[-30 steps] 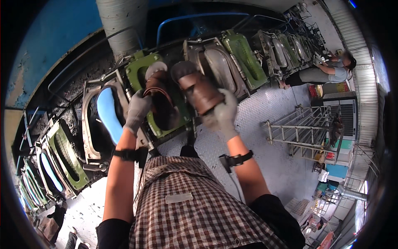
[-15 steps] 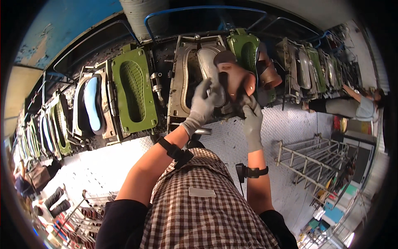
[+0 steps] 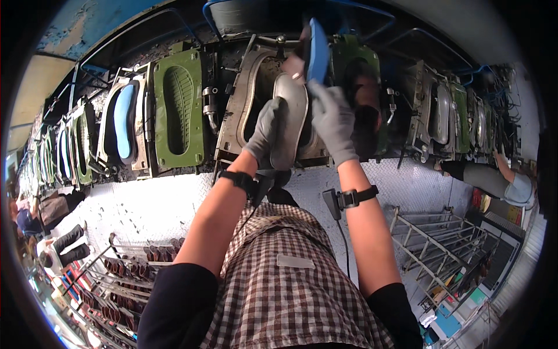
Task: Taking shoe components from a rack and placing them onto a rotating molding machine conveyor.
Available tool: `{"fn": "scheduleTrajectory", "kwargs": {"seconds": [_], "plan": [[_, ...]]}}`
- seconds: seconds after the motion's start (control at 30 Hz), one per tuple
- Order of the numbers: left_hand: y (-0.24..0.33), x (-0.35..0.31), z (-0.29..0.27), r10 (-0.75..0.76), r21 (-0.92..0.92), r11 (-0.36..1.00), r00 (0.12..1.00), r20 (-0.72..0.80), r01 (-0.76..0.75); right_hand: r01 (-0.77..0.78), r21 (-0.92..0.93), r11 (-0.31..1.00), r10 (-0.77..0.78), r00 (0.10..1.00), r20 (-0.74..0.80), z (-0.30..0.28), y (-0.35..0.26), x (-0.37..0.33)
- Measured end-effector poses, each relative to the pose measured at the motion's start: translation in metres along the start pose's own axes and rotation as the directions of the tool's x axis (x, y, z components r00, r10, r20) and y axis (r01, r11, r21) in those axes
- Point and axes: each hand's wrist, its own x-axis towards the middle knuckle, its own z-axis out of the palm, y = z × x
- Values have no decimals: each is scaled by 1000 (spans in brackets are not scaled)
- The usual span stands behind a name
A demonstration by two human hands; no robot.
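Since half a second ago our view has swung left along the line of moulds, so the open mould we are working at now sits at the centre, and a blue insole (image 3: 318, 49) has come into sight above our hands where a brown boot upper was before.

We have the grey metal last (image 3: 289, 125) between our two gloved hands. Its long axis runs up and down in the picture, the rounded end up toward the blue insole and the other end down toward our wrists. Our left hand (image 3: 263, 132) lies against its left edge, fingers (image 3: 268, 119) curled closed around that side. Our right hand (image 3: 332, 122) sits just right of it and a little higher, its fingers (image 3: 318, 96) bent toward the insole's lower end; we cannot tell whether they actually pinch it. Both hands are equally close to the last.

Left of our fingers stands a green sole mould (image 3: 178, 110), its long axis likewise upright. Below our wrists runs the checker-plate surface (image 3: 145, 203).
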Motion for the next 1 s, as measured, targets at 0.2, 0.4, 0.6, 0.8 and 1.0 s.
{"fn": "scheduleTrajectory", "kwargs": {"seconds": [0.2, 0.4, 0.6, 0.8, 1.0], "plan": [[32, -50, 0, -100, -378, 914, 983, 153, 151, 79, -41, 996, -52, 892, 450, -2, -41, -47], [53, -36, 5, -341, -38, 939, 912, -227, 342, 132, 31, 991, -132, 890, 436, -9, -52, -88], [37, 2, 3, -103, -59, 994, 988, -119, 97, -319, -213, 924, 372, 877, 302, 39, -11, -64], [18, 12, 8, -52, -105, 993, 998, -27, 49, -596, 355, 721, 475, 797, 374, 51, 0, -76], [28, 70, 23, 38, -95, 994, 996, -79, -46, -345, 132, 929, 339, 938, 66, 50, 9, -30]]}}
